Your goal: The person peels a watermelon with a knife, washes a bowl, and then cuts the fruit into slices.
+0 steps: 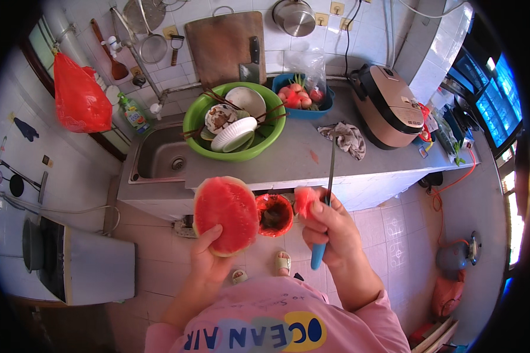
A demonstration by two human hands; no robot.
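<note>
My left hand holds half a watermelon, its red cut face towards me and the thumb lying on the flesh near the lower edge. To the right, my right hand grips a knife by its blue handle, the narrow blade pointing away over the counter's front edge. The same hand pinches a small chunk of watermelon flesh between thumb and fingers. Between and below the two hands, a bin lined with a red bag stands on the floor.
A green basin of dishes and chopsticks stands beside the sink. Behind are a blue basin of pinkish produce and a cleaver before a wooden board. A crumpled cloth and a rice cooker lie right.
</note>
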